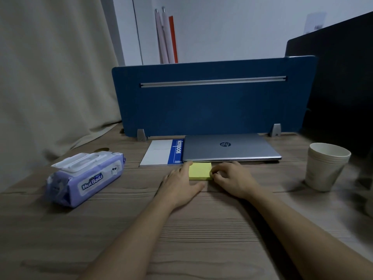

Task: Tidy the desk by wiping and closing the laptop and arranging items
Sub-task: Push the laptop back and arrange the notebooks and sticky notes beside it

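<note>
The silver laptop (230, 147) lies shut against the blue divider. A white and blue notebook (161, 152) lies flat to its left, touching it. A yellow sticky note pad (200, 170) rests on the wooden desk (121, 229) just in front of the laptop's left corner. My left hand (181, 182) presses flat against the pad's left edge, fingers stretched out. My right hand (232, 178) touches the pad's right edge with curled fingers. Both hands frame the pad; neither lifts it.
A purple pack of wet wipes (86, 176) lies at the left. A stack of paper cups (325, 166) stands at the right. The blue divider (212, 98) closes the back, a dark panel (343, 77) the right, a curtain (50, 77) the left.
</note>
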